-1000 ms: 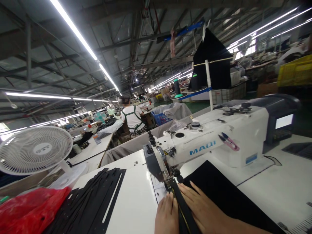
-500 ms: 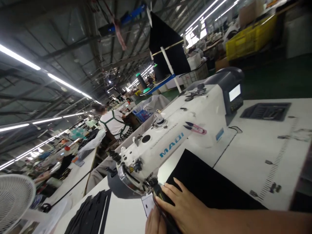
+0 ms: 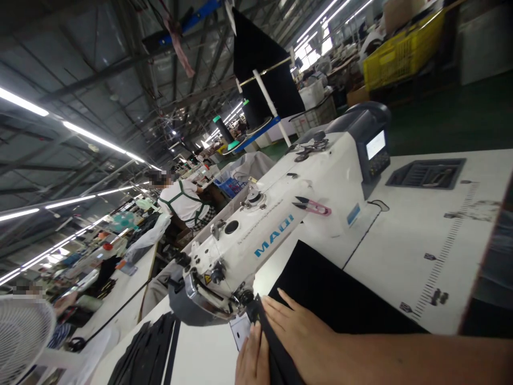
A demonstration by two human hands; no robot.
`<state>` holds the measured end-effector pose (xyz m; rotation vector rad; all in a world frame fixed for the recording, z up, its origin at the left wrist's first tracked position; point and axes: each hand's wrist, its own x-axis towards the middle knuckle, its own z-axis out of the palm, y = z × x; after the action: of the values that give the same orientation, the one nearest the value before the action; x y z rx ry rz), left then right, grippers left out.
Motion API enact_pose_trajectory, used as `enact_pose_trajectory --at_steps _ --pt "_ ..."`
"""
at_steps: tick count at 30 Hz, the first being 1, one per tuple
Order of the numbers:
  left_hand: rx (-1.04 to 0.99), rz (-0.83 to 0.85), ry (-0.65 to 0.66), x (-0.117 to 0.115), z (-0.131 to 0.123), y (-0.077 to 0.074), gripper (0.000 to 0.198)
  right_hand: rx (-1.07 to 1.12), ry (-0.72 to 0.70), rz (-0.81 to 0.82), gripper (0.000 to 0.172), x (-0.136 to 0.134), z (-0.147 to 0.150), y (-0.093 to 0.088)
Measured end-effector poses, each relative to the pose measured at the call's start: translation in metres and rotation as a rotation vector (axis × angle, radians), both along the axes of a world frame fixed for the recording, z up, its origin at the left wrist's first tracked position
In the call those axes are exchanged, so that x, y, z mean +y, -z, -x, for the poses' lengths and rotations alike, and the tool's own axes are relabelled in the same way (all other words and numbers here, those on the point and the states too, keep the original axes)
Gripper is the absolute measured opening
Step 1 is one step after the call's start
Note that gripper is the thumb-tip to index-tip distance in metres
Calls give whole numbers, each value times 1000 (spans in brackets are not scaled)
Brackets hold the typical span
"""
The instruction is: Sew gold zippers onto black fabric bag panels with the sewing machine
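Black fabric strip (image 3: 277, 353), head view: it lies at the needle end of a white sewing machine (image 3: 276, 230), running from under the head back toward the wearer, between both hands. A black panel (image 3: 320, 289) lies flat just right of it, on the white surface (image 3: 204, 353).

Right hand (image 3: 298, 334): palm down, fingers extended and spread, nothing clenched; fingertips on the strip's right side and the nearby panel. Left hand (image 3: 253, 355): fingers together, laid along the strip's left edge beside the metal plate (image 3: 239, 331). Frame cuts it off and the thumb is hidden, so can't tell if it pinches the edge. Contact under the machine head is too dark to read; probably the strip's far end sits near the foot.

Handling, my judgement: light, even pressure from both sides suits best, strip flat and straight, left fingers acting as an edge guide. Fingertips look close to the needle area, so they should stay short of it. Pulling hard could skew the line; the panel should lie smooth so it doesn't drag or fold under.

Also: stack of black strips (image 3: 146, 347) at left, pink-handled snips (image 3: 316, 206) on the machine body, fan (image 3: 26, 331) far left.
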<state>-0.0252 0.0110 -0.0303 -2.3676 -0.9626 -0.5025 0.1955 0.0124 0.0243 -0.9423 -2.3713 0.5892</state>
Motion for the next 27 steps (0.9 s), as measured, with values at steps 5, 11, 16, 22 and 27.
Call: enact_pose_trajectory --at_steps 5,11,16,22,27 --pt "52 -53 -58 -9 -13 -12 44 -42 5 -57 54 1 4 12" --pt "42 -40 -85 -19 -28 -25 40 -58 -24 -111 49 -1 3 10" --pt "-49 60 -148 -24 -34 -23 37 -114 -49 -134 49 1 5 12" --pt "-107 100 -139 -21 -35 -18 35 -139 -77 -165 49 1 6 12" --pt "-111 102 -145 -22 -36 -17 35 -135 -75 -155 50 -3 5 7"
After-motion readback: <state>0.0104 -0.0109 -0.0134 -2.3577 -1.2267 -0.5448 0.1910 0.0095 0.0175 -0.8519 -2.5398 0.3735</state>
